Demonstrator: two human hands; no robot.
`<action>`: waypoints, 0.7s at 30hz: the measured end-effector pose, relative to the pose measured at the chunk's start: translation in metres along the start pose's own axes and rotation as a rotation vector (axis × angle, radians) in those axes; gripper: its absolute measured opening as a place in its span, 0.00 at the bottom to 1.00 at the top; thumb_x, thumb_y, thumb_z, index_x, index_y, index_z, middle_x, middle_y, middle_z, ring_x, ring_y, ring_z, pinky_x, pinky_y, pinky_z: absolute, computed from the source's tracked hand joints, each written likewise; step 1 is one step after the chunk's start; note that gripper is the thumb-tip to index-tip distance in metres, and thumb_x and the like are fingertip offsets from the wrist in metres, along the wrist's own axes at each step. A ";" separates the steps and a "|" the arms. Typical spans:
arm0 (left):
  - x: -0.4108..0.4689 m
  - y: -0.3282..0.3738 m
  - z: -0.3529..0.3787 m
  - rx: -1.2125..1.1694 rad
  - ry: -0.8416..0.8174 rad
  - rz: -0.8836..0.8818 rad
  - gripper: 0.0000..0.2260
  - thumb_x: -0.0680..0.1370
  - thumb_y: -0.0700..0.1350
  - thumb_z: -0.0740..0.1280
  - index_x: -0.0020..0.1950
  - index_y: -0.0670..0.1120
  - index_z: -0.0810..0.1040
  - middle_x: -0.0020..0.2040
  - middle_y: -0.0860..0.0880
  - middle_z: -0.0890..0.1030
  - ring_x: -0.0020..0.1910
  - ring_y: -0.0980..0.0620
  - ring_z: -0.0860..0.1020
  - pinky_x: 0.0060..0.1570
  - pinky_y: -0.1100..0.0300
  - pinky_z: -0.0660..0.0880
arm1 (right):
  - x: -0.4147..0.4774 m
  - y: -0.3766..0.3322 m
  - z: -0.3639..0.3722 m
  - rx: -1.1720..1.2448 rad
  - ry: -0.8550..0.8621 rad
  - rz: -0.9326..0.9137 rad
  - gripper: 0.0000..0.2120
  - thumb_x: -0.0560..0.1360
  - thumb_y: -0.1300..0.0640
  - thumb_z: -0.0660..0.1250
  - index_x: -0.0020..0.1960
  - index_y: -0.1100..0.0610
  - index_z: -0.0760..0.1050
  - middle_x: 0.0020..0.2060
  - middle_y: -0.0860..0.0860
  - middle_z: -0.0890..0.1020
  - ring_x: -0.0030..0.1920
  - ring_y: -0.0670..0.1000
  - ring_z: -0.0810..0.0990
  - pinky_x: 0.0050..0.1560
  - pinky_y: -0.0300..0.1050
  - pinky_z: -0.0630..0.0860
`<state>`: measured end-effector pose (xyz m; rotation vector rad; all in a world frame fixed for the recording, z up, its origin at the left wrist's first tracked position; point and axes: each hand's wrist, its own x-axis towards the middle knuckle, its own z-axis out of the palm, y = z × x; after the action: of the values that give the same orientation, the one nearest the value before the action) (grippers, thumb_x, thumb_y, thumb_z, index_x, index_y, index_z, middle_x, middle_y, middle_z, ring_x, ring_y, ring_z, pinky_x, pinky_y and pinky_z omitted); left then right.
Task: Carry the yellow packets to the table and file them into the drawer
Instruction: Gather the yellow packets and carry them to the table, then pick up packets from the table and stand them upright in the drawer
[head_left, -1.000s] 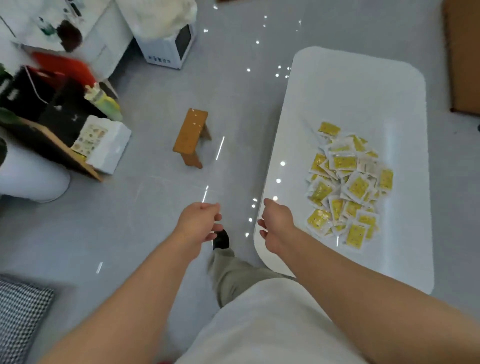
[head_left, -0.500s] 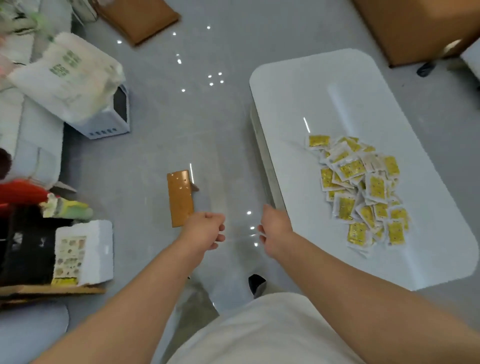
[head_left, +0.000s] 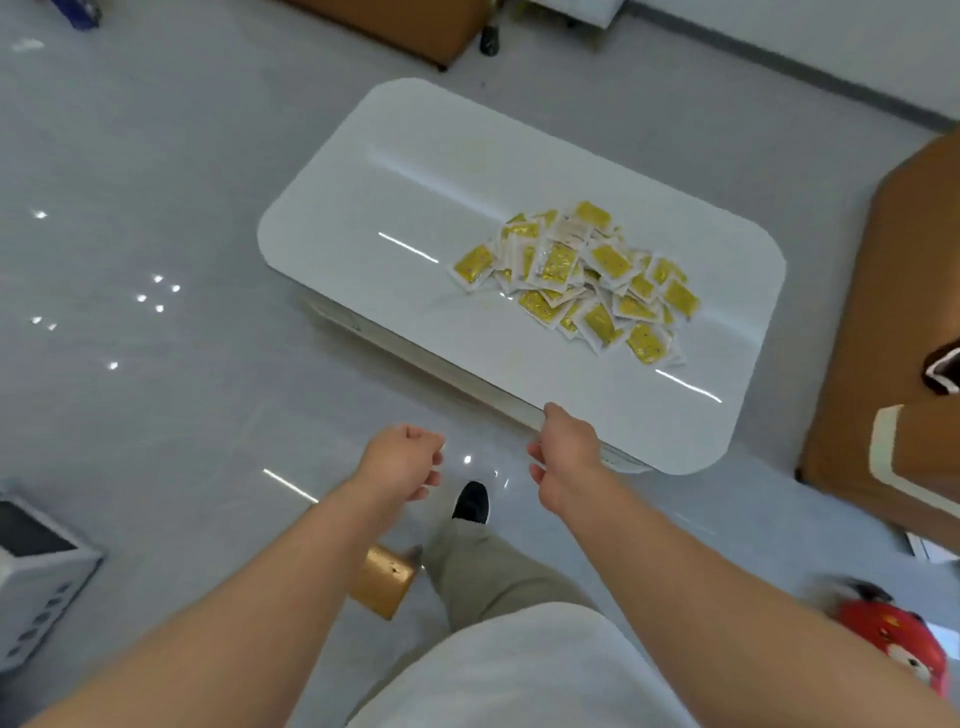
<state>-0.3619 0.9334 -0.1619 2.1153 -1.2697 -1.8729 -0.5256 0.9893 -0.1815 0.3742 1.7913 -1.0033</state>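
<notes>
Yellow packets (head_left: 576, 275) heaped lengthwise on white table (head_left: 415, 171), ahead and right; right hand (head_left: 563, 457) nearer, by near edge, left hand (head_left: 402, 460) over floor; fingers (head_left: 430, 457) of both loosely curled, holding nothing.

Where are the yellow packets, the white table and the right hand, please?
yellow packets (head_left: 576, 280), head view, middle of the pile.
white table (head_left: 415, 171), head view, bare far part of the top.
right hand (head_left: 563, 457), head view, back of the hand.
</notes>
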 end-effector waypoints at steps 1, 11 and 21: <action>0.013 0.011 -0.003 0.053 -0.016 0.016 0.06 0.83 0.44 0.64 0.56 0.42 0.76 0.50 0.44 0.81 0.38 0.49 0.79 0.37 0.58 0.73 | 0.008 -0.004 0.007 0.032 0.017 0.015 0.03 0.81 0.56 0.59 0.48 0.53 0.67 0.34 0.52 0.66 0.32 0.50 0.62 0.33 0.42 0.58; 0.123 0.075 -0.047 0.669 -0.062 0.188 0.06 0.80 0.51 0.67 0.51 0.49 0.77 0.49 0.49 0.82 0.51 0.45 0.83 0.56 0.50 0.78 | 0.064 -0.041 0.071 -0.005 0.083 0.069 0.13 0.81 0.55 0.60 0.38 0.56 0.67 0.34 0.52 0.71 0.39 0.52 0.69 0.42 0.47 0.66; 0.277 0.062 -0.058 1.152 -0.324 0.400 0.07 0.81 0.53 0.64 0.55 0.51 0.75 0.49 0.53 0.81 0.49 0.50 0.79 0.49 0.57 0.74 | 0.157 0.011 0.162 -0.480 -0.040 -0.086 0.12 0.81 0.52 0.64 0.43 0.58 0.76 0.41 0.59 0.77 0.39 0.54 0.73 0.40 0.45 0.66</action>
<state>-0.3646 0.7024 -0.3373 1.5519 -3.0933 -1.4404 -0.4883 0.8419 -0.3478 -0.0217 1.9518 -0.6025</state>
